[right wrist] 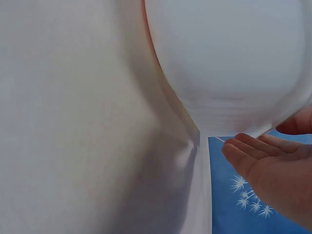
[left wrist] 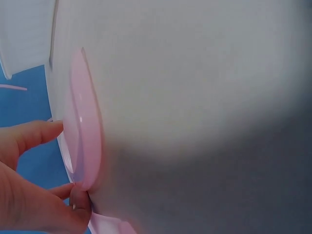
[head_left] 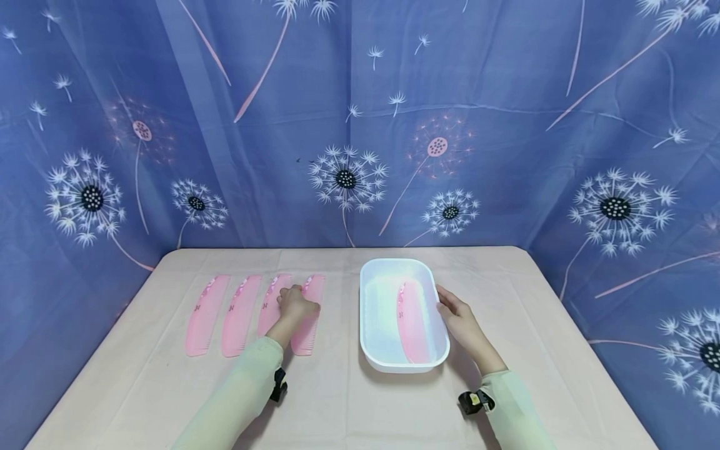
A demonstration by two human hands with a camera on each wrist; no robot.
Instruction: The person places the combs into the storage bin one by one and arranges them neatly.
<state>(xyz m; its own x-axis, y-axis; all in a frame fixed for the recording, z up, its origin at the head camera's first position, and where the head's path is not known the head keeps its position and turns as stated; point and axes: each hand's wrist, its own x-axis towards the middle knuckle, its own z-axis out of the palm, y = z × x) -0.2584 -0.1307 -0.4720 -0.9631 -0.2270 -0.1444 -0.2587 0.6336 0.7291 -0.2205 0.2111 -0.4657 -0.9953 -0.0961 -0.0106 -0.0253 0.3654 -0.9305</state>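
Observation:
Over the rightmost pink comb (head_left: 307,334) in the row, my left hand (head_left: 295,309) spans its width, thumb at the toothed edge and fingers at the spine. The left wrist view shows that comb (left wrist: 90,117) flat on the cloth between thumb and fingertips. My right hand (head_left: 462,322) holds the right rim of a white plastic tub (head_left: 404,367), fingers along the outside wall and thumb at the rim. Inside the tub lies another pink comb (head_left: 413,325), leaning toward the right wall. In the right wrist view the fingers (right wrist: 263,156) lie against the tub's side (right wrist: 234,58).
More pink combs, such as the leftmost comb (head_left: 205,319), lie side by side left of my left hand, teeth facing right. A pale cloth (head_left: 349,412) covers the table. Blue dandelion-print curtains (head_left: 270,156) stand behind it and at both sides.

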